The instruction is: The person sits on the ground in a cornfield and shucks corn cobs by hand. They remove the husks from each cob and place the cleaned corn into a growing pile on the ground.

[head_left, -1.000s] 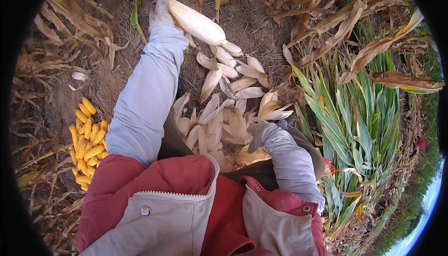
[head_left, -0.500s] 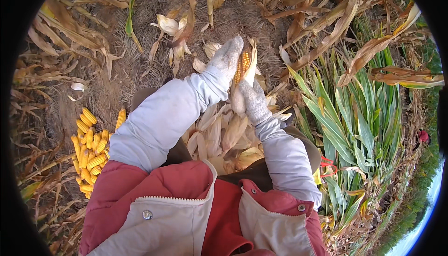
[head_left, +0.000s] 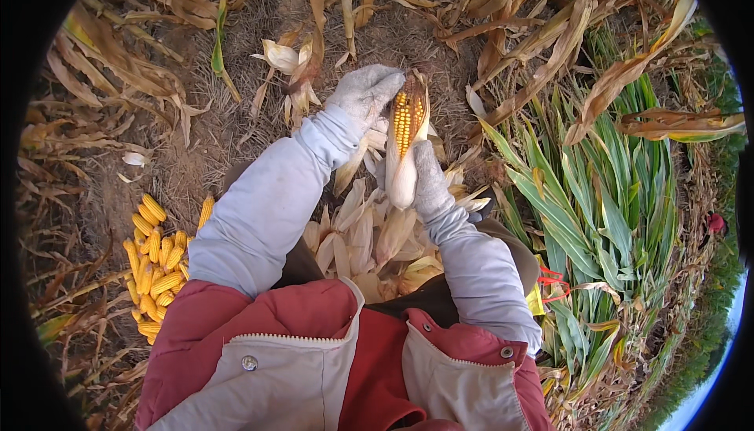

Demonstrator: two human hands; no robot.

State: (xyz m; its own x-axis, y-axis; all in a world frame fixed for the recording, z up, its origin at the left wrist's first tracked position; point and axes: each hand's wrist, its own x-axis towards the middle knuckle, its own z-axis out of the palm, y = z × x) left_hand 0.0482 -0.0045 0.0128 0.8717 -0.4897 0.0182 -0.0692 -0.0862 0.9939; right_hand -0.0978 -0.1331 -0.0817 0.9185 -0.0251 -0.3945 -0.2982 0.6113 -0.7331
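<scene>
A partly husked ear of corn stands between my hands, tip away from me, with a strip of yellow kernels showing. Pale husk still wraps its base and right side. My right hand, in a grey knit glove, closes around the ear's lower part; some of its fingers are hidden behind it. At the tip, my gloved left hand has its fingers closed against the brownish husk and silk. Loose dry husks lie below the ear, between my legs.
Husked yellow corn ears are piled on the ground at my left. Green corn stalks and leaves lie at my right, near a yellow bag with red handles. Dry stalks and a torn husk are ahead.
My left hand has shifted slightly left and its fingers have curled in at the tip. The ear has come a little toward me, and more kernels show.
</scene>
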